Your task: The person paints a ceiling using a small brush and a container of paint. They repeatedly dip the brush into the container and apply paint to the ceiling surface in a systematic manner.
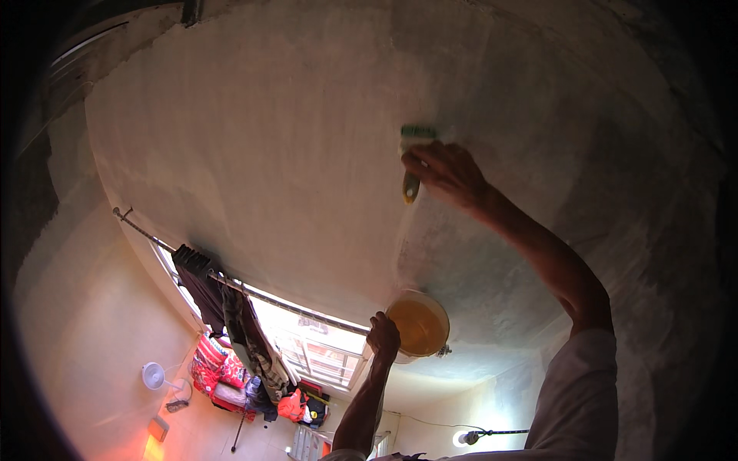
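Note:
My right hand (pixel 448 173) is raised high, its fingers wrapped round the handle of a wide flat paintbrush (pixel 416 138). The brush stands with its dark green bristles up, at the surface of a large plastered wall (pixel 269 138); whether they press on it I cannot tell. Lower down, my left hand (pixel 383 338) grips the left side of a round pail (pixel 447 313). Inside the pail is a yellowish-orange liquid (pixel 419 326). Darker, damp-looking patches show on the wall round my right arm, while the area left of the brush looks paler.
Below left, a curtain rod (pixel 307 310) carries dark curtains (pixel 201 283) before a bright window (pixel 315 342). Far down are a white fan (pixel 154 376), red patterned bedding (pixel 219 365) and a metal stepladder (pixel 309 444). A lit bulb (pixel 463 438) glows at lower right.

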`<action>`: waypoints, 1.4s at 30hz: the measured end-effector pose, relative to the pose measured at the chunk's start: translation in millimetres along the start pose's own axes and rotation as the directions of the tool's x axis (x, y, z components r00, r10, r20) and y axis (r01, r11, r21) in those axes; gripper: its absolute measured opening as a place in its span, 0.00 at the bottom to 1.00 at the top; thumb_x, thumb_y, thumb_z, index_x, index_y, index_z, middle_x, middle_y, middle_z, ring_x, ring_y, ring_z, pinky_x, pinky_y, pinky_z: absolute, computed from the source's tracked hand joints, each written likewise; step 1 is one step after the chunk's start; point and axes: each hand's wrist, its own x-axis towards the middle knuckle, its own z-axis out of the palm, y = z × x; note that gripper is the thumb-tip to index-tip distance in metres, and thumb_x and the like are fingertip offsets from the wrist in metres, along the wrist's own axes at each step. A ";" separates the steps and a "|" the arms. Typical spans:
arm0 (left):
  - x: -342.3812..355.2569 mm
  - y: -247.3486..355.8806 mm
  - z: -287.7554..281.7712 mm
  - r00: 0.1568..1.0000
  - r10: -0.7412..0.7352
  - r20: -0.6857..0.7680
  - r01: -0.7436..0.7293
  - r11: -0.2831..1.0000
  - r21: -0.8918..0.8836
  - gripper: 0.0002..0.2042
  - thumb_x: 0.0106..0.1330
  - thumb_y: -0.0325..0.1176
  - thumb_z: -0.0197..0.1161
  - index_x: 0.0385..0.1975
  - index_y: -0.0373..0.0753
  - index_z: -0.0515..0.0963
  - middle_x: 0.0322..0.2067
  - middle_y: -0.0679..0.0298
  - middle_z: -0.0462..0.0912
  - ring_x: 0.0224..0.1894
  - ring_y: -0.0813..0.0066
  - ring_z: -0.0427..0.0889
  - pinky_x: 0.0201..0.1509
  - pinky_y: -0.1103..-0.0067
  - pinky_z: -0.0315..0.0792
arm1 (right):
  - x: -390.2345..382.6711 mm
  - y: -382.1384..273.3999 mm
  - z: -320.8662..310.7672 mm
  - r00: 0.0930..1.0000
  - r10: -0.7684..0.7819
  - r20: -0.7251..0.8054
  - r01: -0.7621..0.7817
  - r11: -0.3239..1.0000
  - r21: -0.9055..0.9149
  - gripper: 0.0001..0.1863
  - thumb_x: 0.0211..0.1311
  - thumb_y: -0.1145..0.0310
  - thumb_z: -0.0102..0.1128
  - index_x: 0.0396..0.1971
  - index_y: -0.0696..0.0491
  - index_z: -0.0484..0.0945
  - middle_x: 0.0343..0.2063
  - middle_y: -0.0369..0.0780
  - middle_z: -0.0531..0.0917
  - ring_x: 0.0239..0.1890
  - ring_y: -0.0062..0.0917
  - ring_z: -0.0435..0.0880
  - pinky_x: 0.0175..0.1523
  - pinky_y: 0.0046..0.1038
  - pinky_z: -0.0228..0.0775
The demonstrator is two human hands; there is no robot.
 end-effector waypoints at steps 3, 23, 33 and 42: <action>5.9 -5.5 6.2 1.000 -0.028 -0.001 0.028 1.000 -0.011 0.11 0.68 0.40 0.49 0.39 0.38 0.64 0.38 0.52 0.75 0.31 0.50 0.82 0.31 0.61 0.77 | 10.6 -10.2 -16.0 0.987 0.039 0.155 -0.054 0.994 0.098 0.15 0.51 0.67 0.63 0.41 0.47 0.77 0.37 0.33 0.80 0.35 0.27 0.83 0.36 0.31 0.75; 3.0 7.4 -9.4 0.994 -0.062 0.085 0.065 0.997 -0.035 0.12 0.70 0.39 0.48 0.41 0.36 0.66 0.40 0.50 0.75 0.35 0.48 0.81 0.37 0.59 0.76 | 33.5 40.6 -14.2 0.991 -0.071 -0.113 0.052 0.986 -0.160 0.16 0.49 0.71 0.63 0.41 0.44 0.78 0.41 0.33 0.78 0.40 0.24 0.81 0.38 0.29 0.75; -0.2 8.2 -9.1 0.996 -0.041 0.080 0.045 0.998 -0.045 0.11 0.69 0.38 0.49 0.41 0.36 0.66 0.40 0.50 0.75 0.36 0.48 0.81 0.37 0.60 0.76 | -33.9 -13.2 -4.7 0.960 0.235 0.152 -0.271 0.920 0.284 0.10 0.54 0.67 0.60 0.37 0.49 0.76 0.35 0.37 0.80 0.33 0.32 0.83 0.35 0.34 0.75; -0.4 7.5 -15.5 0.994 -0.058 0.096 0.063 0.997 -0.052 0.11 0.69 0.38 0.49 0.41 0.36 0.66 0.40 0.50 0.74 0.36 0.48 0.81 0.38 0.59 0.76 | 18.6 62.0 -62.8 0.945 0.195 -0.262 -0.208 0.978 -0.023 0.16 0.50 0.73 0.62 0.41 0.47 0.78 0.42 0.35 0.81 0.40 0.29 0.82 0.40 0.30 0.75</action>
